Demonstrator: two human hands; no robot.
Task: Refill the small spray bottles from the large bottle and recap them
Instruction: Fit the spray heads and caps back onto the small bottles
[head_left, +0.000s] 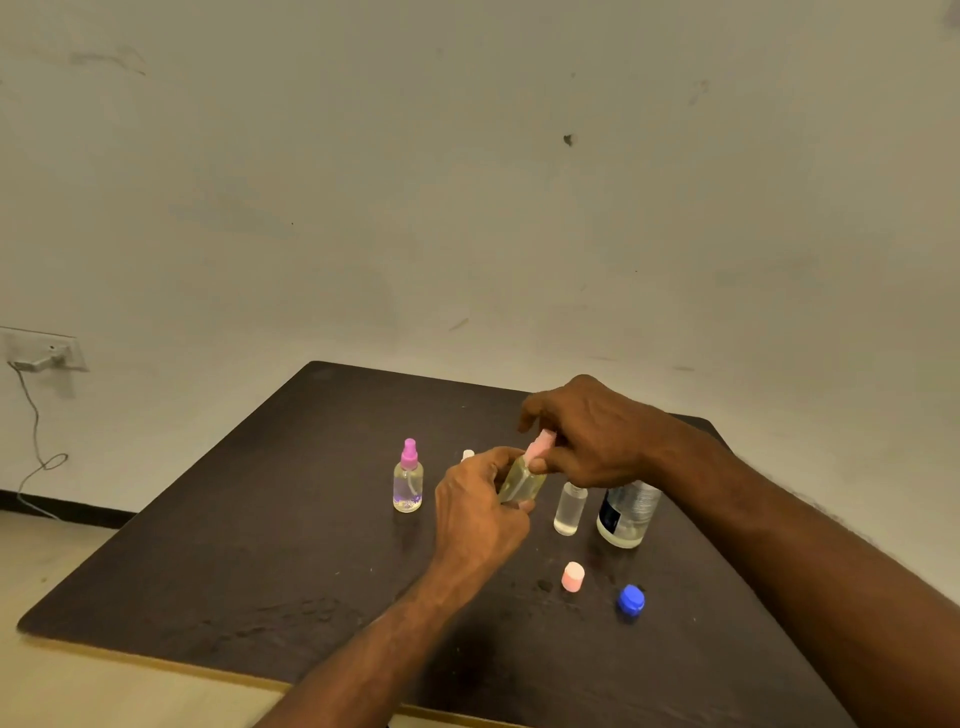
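Left hand (480, 512) grip curled, right hand (587, 431) pinching, both forearms raised

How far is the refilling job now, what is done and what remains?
Done, it seems: the pink-capped bottle stands recapped. In hand: left hand holds a small bottle while right hand fits its pink sprayer. Left: the clear bottle stands uncapped, the large bottle open, its blue cap on the table.

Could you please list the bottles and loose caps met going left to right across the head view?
Clear bottle with pink sprayer → tilted yellowish bottle held in both hands → uncapped clear small bottle → large clear bottle.
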